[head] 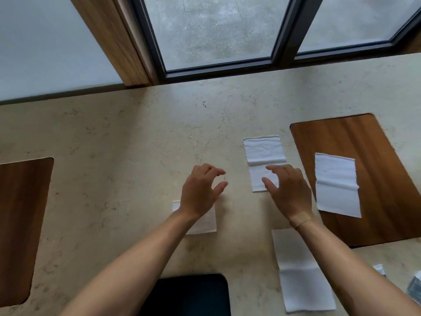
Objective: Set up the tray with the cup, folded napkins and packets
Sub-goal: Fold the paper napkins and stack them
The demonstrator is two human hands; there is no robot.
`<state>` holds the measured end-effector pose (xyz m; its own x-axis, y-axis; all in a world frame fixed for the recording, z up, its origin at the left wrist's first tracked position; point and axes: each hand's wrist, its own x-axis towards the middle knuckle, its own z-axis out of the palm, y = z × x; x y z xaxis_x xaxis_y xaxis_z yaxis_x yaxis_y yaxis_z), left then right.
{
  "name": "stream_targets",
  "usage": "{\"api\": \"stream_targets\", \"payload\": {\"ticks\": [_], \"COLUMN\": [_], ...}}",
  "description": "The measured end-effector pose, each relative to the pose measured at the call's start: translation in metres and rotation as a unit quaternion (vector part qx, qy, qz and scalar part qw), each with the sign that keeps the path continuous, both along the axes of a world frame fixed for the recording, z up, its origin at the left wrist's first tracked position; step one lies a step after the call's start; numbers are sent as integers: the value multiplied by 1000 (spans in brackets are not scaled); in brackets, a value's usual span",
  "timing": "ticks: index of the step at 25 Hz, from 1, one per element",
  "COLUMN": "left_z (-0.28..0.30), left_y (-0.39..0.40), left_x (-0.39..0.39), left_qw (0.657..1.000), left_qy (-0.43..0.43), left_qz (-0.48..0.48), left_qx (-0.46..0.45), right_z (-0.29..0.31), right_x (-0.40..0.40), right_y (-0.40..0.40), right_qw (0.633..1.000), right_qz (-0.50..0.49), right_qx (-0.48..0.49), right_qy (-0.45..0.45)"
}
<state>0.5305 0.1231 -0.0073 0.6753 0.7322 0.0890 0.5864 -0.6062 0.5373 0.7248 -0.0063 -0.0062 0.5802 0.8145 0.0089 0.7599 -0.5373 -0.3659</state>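
Note:
Several white napkins lie on the beige stone counter (pixel 127 137). One long napkin (pixel 264 151) sits in the middle, and my right hand (pixel 289 190) hovers over its near end, fingers spread, holding nothing. My left hand (pixel 202 190) is open above the bare counter, its wrist over a small folded napkin (pixel 205 221). Another napkin (pixel 336 185) lies on the wooden board (pixel 387 213) at the right. A further long napkin (pixel 300 277) lies near the front edge under my right forearm. No cup is in view. Packets (pixel 413 285) show at the far right edge.
A dark tray (pixel 193 295) sits at the near edge between my arms. A second wooden panel (pixel 20 224) is at the left. A window with dark frames (pixel 282 49) and a wooden post (pixel 114 42) stand behind the counter.

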Motion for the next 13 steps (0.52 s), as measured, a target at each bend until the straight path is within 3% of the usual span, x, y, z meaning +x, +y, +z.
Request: {"api": "stream_targets", "payload": {"ticks": [13], "left_z": [-23], "left_y": [10], "left_x": [105], "left_qw": [998], "left_qy": [60], "left_qz": [-16], "left_qx": [-13], "right_z": [-32], "right_x": [77], "right_y": [13], "right_qw": [1000], "right_qz": [-2], "right_qx": [20], "right_qy": [-14]}}
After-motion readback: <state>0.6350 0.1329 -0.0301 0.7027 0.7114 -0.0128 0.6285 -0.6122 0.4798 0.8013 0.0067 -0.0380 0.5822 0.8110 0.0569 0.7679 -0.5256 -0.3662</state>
